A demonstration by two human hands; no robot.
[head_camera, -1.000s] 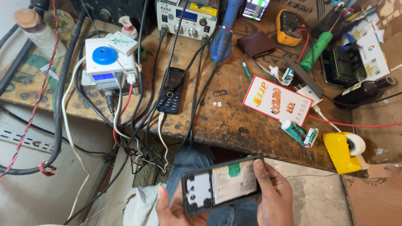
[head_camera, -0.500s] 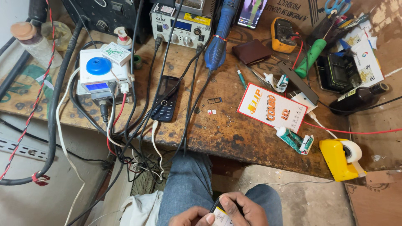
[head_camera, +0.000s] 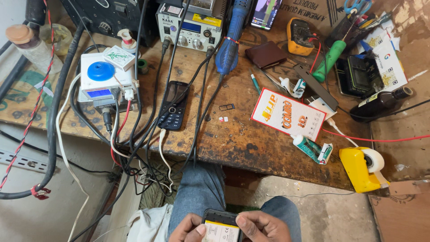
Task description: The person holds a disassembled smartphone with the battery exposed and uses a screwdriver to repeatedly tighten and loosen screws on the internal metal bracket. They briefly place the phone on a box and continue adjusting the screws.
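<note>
At the bottom edge, both my hands hold a dark smartphone point(head_camera: 220, 224) with its back open, showing a pale battery with a yellow strip. My left hand point(head_camera: 188, 229) grips its left side, thumb on the battery. My right hand point(head_camera: 262, 226) grips its right side, thumb pressed on the top of the battery. The phone sits low over my lap, between my jeans-clad knees point(head_camera: 202, 188), below the front edge of the worn wooden workbench point(head_camera: 242, 143).
On the bench lie a black keypad phone point(head_camera: 174, 105), a small SIM tray point(head_camera: 226, 107), a white and orange card box point(head_camera: 288, 113), a glue tube point(head_camera: 309, 148), a yellow tape dispenser point(head_camera: 362, 168), a white box with a blue disc point(head_camera: 104, 78), a blue tool point(head_camera: 229, 45) and hanging cables point(head_camera: 134, 148).
The phone and both hands dropped lower and closer to me. It was held sideways with its back showing; now only its upper part shows at the bottom edge. The view has tilted up slightly.
</note>
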